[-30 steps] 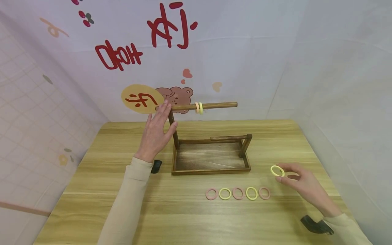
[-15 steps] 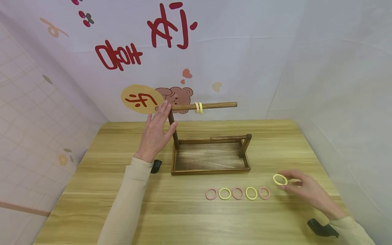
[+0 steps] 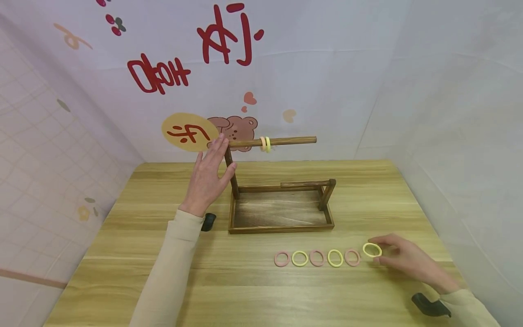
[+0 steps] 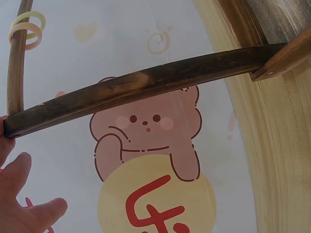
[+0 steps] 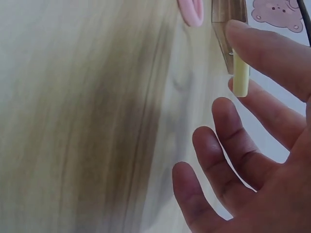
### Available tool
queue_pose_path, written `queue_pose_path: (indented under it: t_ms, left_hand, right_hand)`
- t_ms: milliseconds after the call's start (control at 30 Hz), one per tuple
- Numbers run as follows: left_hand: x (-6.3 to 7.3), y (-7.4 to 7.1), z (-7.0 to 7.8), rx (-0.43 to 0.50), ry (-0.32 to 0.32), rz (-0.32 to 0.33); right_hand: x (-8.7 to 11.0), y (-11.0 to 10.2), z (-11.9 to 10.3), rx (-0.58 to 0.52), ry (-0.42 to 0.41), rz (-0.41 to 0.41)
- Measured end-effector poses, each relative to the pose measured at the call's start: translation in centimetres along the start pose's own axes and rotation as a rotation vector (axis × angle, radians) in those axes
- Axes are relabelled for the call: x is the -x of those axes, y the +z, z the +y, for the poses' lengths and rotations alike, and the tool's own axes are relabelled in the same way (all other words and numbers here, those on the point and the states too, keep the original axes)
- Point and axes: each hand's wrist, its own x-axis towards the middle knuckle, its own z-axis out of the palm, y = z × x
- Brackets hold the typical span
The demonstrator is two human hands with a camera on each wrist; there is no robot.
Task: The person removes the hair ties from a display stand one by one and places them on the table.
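Note:
My left hand (image 3: 206, 179) rests with extended fingers on the top left corner of a brown wooden stand (image 3: 234, 177). From that corner a long rod (image 3: 294, 140) runs right, carrying a pink ring (image 3: 263, 144) and a yellow ring (image 3: 268, 145). At the right, my right hand (image 3: 408, 259) pinches another yellow ring (image 3: 371, 257) between thumb and index finger, low over the table. The right wrist view shows this held ring (image 5: 240, 77) edge-on, the other fingers spread loosely. Beside it lies a pink ring (image 3: 346, 257), the right end of a row of alternating pink and yellow rings.
The stand's base is a shallow tray (image 3: 282, 230), with a shorter, lower rod (image 3: 302, 184) on its right post. Black wrist straps (image 3: 431, 306) show at both sleeves. White printed cloth (image 3: 327, 91) hangs behind and beside the wooden table (image 3: 245, 295).
My right hand has lowered the yellow ring toward the table, first drifting right, then slightly left toward the row's end. The left hand stays on the stand.

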Motion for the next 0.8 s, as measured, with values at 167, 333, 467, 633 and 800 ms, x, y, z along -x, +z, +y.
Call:
queue_pose_path:
  t_ms: [167,333,467,633,800]
  left_hand:
    - [0.1,0.1,0.0,0.000,-0.003,-0.005]
    - [0.0,0.1,0.0,-0.006,0.003,-0.003]
    - [-0.1,0.0,0.0,-0.005,0.003,-0.004]
    - [-0.1,0.0,0.0,-0.011,-0.002,-0.013]
    - [-0.1,0.0,0.0,-0.011,0.000,-0.012]
  right_hand:
    - [0.1,0.4,0.5,0.024,-0.045,-0.001]
    - [0.1,0.6,0.7,0.038,-0.081,-0.012]
    - [-0.1,0.7,0.8,0.077,-0.101,-0.020]
    - [-0.4,0.7,1.0,0.100,-0.161,-0.040]
    - [-0.4,0.8,1.3,0.116,-0.181,-0.050]
